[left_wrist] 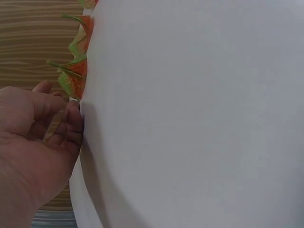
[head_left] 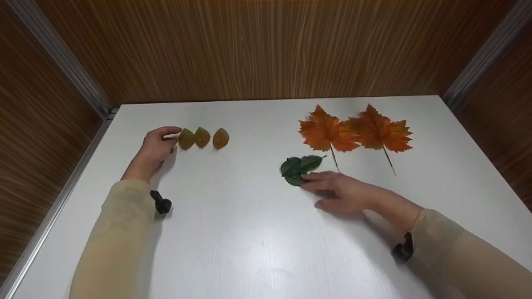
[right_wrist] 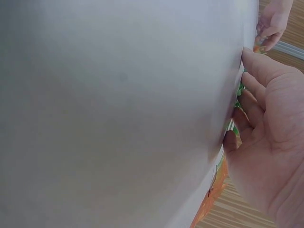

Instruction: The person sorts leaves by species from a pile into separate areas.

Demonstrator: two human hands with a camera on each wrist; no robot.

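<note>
In the head view my left hand (head_left: 157, 145) rests at the left, its fingers loosely bent, the index fingertip at the edge of a small green-brown leaf (head_left: 186, 139). Two similar small leaves, a middle one (head_left: 202, 137) and a right one (head_left: 221, 139), lie in a row beside it. The left wrist view shows the nearest leaf (left_wrist: 72, 80) just beyond the fingertips, and nothing is held in the hand. My right hand (head_left: 338, 190) touches a cluster of dark green leaves (head_left: 293, 166) with extended fingertips, which cover part of its lower right. The thumb stands apart.
Two orange maple leaves, a left one (head_left: 324, 131) and a right one (head_left: 381, 129), lie behind the right hand with stems toward me. The white table (head_left: 249, 232) meets a wood-grain panel (head_left: 266, 50) at the back. Panels with metal edging (head_left: 62, 54) flank it.
</note>
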